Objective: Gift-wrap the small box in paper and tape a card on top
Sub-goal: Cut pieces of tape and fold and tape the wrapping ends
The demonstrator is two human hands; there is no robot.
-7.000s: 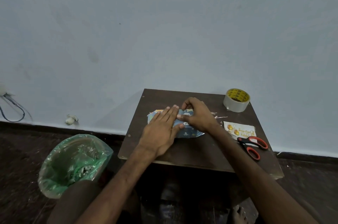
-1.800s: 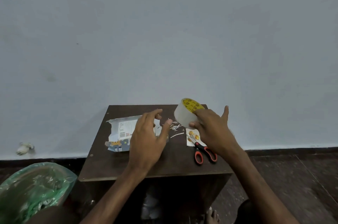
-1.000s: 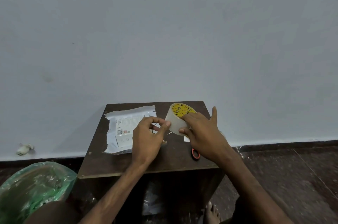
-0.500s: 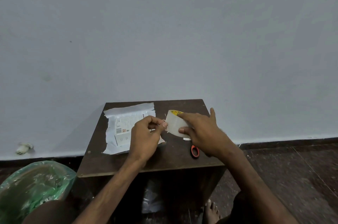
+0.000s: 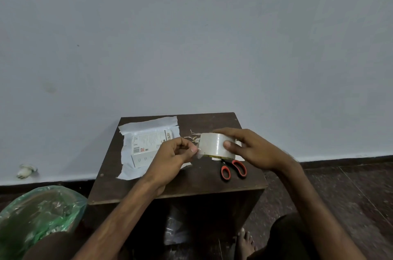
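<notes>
Green-bagged bin [image 5: 38, 213] holding pale scraps, left hand [image 5: 170, 157] pinching the loose end of the tape roll [image 5: 212, 145], right hand [image 5: 253, 151] curled round that roll above the table [image 5: 191, 184], orange-handled scissors [image 5: 234, 170] just below it, small box [image 5: 146, 147] with a barcode, print too small to read, lying on white-side-up wrapping paper [image 5: 148, 124] at the table's far left

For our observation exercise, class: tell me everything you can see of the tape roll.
The tape roll is a wide ring of pale, glossy tape with a sliver of yellow at its lower edge, curved face to the camera, held over the scissors. The right hand grips it, thumb in front, fingers over the top; the left hand pinches its loose end at the left.
</notes>
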